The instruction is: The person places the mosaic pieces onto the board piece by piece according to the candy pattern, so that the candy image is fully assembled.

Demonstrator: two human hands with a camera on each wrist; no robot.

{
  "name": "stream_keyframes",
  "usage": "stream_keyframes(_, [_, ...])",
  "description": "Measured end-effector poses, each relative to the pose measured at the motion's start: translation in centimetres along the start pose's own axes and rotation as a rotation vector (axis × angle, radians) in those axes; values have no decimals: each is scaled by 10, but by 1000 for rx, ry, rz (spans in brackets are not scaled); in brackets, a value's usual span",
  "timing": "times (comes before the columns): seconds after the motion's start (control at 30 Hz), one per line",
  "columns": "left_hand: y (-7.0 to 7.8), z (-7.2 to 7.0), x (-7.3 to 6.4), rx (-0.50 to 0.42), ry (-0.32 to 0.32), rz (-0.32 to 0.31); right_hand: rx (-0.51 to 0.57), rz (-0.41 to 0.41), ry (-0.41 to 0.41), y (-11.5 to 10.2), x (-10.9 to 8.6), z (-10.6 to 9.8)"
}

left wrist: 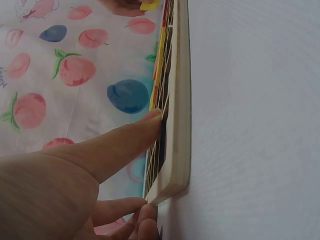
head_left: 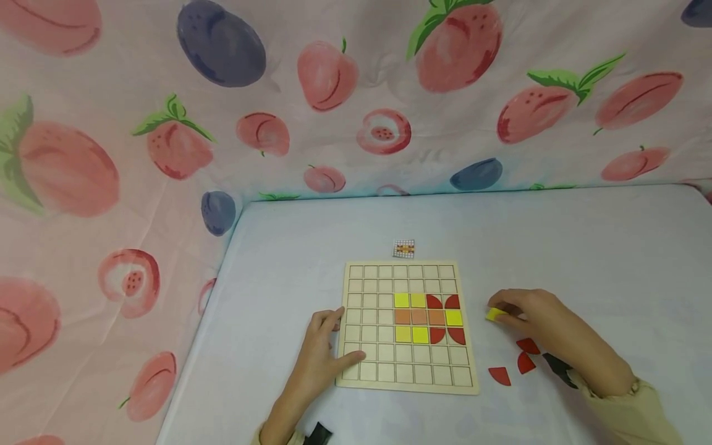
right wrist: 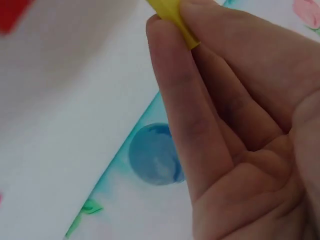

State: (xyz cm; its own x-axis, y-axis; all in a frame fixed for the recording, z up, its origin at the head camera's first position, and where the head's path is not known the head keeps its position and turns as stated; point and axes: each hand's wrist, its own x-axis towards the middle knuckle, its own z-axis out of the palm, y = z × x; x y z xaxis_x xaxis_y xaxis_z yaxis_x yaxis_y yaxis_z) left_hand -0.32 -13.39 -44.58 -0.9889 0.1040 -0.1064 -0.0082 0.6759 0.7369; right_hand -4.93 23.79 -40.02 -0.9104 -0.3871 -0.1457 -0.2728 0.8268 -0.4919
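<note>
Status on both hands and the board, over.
Right hand pinches yellow tile, right of grid board. Left hand holds board's left edge. Board partly filled. Three loose red pieces nearby, not between tile and board.

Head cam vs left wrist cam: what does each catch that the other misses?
Only head: the small patterned card beyond the far edge of the grid board, three loose red pieces, the right sleeve, and the grid from above.
Only left wrist: a close, side-on look at the board edge, plus lettering on the printed cloth.
Both: the left hand touching the grid board, the right hand holding a yellow piece, coloured pieces on the grid, table and cloth.
</note>
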Motion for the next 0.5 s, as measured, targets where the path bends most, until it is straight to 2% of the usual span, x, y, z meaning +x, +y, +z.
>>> stream_keyframes(0.2, [-1,0,0,-1,-4,-6,7,-95,62,-13,11,0])
stream_keyframes(0.33, [-1,0,0,-3,-6,-6,-8,-112,73,-18,14,0])
stream_keyframes(0.5, [-1,0,0,-1,-3,-3,-21,-95,47,-17,15,3])
